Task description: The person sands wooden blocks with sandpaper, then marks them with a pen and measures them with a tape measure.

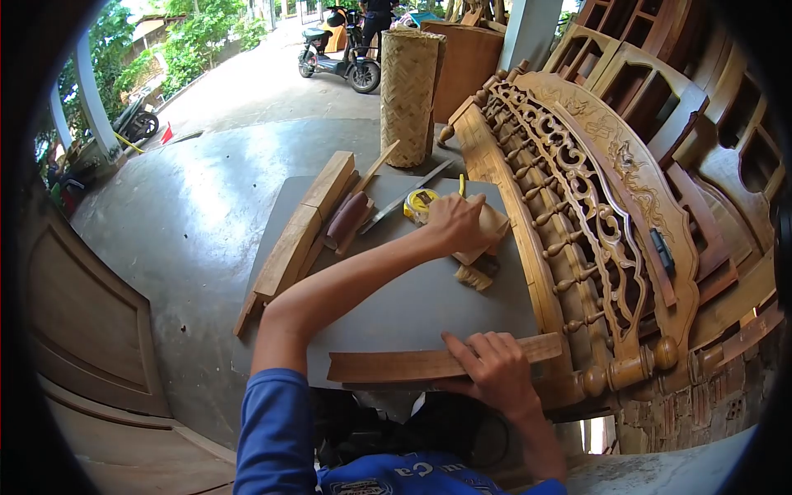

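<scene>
A long, slightly curved wooden strip (pixel 396 365) lies along the near edge of the grey tabletop (pixel 371 318). My right hand (pixel 493 367) grips this strip near its right end, thumb on top. My left hand (pixel 455 223) reaches across to the far right of the tabletop, fingers closed at a light wooden block (pixel 493 224); what its fingers hold is partly hidden. Just left of that hand sits a yellow tape measure (pixel 419 203). A brush-like piece (pixel 474 276) lies below the block. Further left are a metal ruler (pixel 404 198) and a dark reddish roll (pixel 348 220).
Long wooden beams (pixel 301 231) lie on the table's left side. Carved, spindled wooden panels (pixel 569 206) stand close along the right. Behind the table is a tall woven cylinder (pixel 408 99). A scooter (pixel 342 54) and a person (pixel 377 21) are in the background.
</scene>
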